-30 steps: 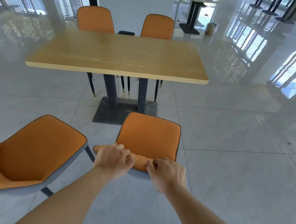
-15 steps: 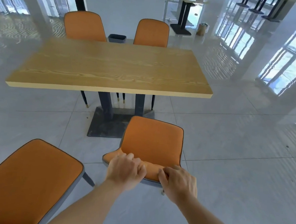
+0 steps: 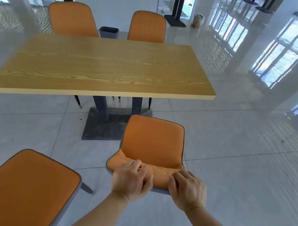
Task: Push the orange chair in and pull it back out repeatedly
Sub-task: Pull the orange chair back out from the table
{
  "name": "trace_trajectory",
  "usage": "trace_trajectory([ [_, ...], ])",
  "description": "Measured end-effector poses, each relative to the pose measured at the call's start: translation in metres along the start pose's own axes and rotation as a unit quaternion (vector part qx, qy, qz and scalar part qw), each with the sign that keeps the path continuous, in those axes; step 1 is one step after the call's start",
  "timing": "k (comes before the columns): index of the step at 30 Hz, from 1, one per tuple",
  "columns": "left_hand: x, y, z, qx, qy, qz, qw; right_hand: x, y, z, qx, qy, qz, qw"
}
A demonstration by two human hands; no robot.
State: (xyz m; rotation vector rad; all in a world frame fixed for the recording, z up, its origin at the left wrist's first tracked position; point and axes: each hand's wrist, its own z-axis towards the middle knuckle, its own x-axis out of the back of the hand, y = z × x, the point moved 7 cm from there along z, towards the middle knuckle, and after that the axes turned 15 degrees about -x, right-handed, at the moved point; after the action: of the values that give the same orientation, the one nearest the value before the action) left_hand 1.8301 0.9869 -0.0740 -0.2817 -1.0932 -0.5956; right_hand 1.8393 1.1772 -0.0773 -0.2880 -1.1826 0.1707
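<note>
An orange chair (image 3: pixel 152 140) with a grey shell stands on the tiled floor in front of me, its seat facing the wooden table (image 3: pixel 101 66). The seat's front edge lies just short of the table's near edge, beside the dark pedestal base (image 3: pixel 105 126). My left hand (image 3: pixel 130 180) is closed over the top of the backrest on the left. My right hand (image 3: pixel 188 189) grips the same top edge on the right. The chair's legs are hidden under the seat.
A second orange chair (image 3: pixel 24 188) stands close at my lower left. Two more orange chairs (image 3: pixel 71 19) (image 3: pixel 147 27) are tucked in on the table's far side, with a dark bin (image 3: pixel 109 31) between them. White pillars and other table bases stand behind.
The table and the chair have drawn nearer to each other and to me; the chair, held in both hands, has slid forward toward the table. The left chair has dropped lower in view.
</note>
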Motion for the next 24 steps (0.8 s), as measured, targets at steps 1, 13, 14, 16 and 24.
trace_trajectory([
  [1,-0.001,-0.001,0.002,-0.002,0.002,-0.001,1.0,0.001,0.0,0.002,0.0,0.006,0.002,1.0],
  [13,0.001,0.005,-0.003,-0.032,0.019,0.0,0.999,0.002,-0.002,-0.01,0.107,-0.039,0.046,0.992],
  [14,0.001,0.007,-0.004,-0.051,0.029,0.007,0.998,0.001,-0.003,-0.013,0.134,-0.037,0.046,0.989],
  [16,0.0,0.009,-0.005,-0.086,0.045,0.019,0.995,0.001,-0.003,-0.014,0.159,-0.019,0.038,0.986],
  [24,-0.005,0.009,-0.005,-0.094,0.015,0.026,0.995,-0.002,-0.002,-0.015,0.169,0.012,0.033,0.985],
])
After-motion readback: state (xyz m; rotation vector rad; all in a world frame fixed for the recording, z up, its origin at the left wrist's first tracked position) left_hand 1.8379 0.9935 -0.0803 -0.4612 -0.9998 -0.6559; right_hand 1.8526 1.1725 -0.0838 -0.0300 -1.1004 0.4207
